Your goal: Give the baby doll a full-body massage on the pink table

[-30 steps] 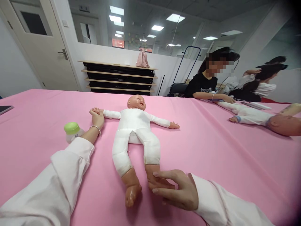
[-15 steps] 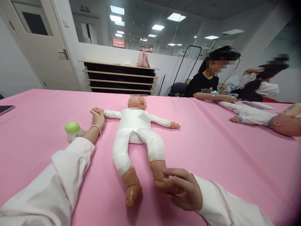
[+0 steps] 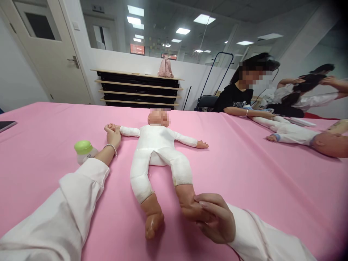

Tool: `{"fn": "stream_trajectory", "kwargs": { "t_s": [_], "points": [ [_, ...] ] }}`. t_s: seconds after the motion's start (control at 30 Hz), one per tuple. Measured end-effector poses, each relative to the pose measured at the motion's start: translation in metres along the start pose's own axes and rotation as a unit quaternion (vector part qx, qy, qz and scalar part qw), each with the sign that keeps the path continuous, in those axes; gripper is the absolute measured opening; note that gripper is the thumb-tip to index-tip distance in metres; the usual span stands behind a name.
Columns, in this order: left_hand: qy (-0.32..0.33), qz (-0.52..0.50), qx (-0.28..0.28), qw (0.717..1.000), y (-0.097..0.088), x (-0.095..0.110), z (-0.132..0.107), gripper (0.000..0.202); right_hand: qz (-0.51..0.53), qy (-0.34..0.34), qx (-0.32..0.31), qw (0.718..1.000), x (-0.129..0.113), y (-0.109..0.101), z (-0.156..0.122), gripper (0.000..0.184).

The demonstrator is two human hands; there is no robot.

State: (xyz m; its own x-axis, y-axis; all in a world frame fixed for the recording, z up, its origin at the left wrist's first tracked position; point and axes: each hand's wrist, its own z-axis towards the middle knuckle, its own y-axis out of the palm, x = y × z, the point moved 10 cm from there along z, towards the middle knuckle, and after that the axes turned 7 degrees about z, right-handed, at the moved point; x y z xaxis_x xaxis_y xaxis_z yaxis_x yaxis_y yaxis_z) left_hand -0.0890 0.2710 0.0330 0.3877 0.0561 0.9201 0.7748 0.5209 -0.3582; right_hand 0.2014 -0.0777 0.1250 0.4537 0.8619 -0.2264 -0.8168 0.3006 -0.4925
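Note:
A baby doll [image 3: 156, 139] with a white cloth body lies on its back on the pink tablecloth [image 3: 239, 174], head at the far end. My left hand [image 3: 112, 137] is closed around the doll's hand on the left side, its arm stretched outward. Down at the near end, my right hand [image 3: 216, 217] grips the doll's foot [image 3: 191, 204] on the right, with fingers over the ankle and toes partly hidden. The doll's other foot [image 3: 154, 219] rests free on the cloth, as does its other hand [image 3: 202, 144].
Beside my left wrist stands a jar with a green lid [image 3: 83, 148]. A dark flat device [image 3: 7, 125] lies at the left edge. Across on the right, a person in black [image 3: 236, 98] handles another doll [image 3: 299, 134]; more people sit behind.
My right hand and the doll's foot in it have shifted slightly to the right. My left hand stays where it was. In the background, a person's raised arms have moved.

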Motion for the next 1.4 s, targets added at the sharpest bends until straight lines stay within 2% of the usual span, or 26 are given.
{"fn": "stream_trajectory", "kwargs": {
  "t_s": [0.43, 0.8, 1.03, 1.2, 1.4],
  "points": [
    [0.011, -0.019, 0.018, 1.0, 0.002, -0.006, 0.006, 0.041, -0.011, 0.011, -0.01, 1.0, 0.003, 0.001, 0.001, 0.041],
    [0.005, 0.008, 0.0, 1.0, 0.0, -0.001, 0.001, 0.044, -0.007, 0.013, -0.006, 1.0, 0.003, -0.001, 0.002, 0.041],
    [0.006, -0.002, 0.003, 1.0, 0.0, -0.004, 0.003, 0.044, 0.014, 0.065, 0.04, 0.997, 0.019, -0.004, -0.008, 0.049],
    [-0.002, 0.006, 0.006, 1.0, -0.001, -0.002, 0.0, 0.045, -0.002, 0.093, 0.035, 0.995, 0.027, -0.002, -0.011, 0.044],
    [-0.004, -0.013, 0.027, 1.0, -0.007, 0.005, -0.003, 0.05, -0.028, 0.114, 0.088, 0.989, 0.027, -0.012, 0.001, 0.035]
  ]
}}
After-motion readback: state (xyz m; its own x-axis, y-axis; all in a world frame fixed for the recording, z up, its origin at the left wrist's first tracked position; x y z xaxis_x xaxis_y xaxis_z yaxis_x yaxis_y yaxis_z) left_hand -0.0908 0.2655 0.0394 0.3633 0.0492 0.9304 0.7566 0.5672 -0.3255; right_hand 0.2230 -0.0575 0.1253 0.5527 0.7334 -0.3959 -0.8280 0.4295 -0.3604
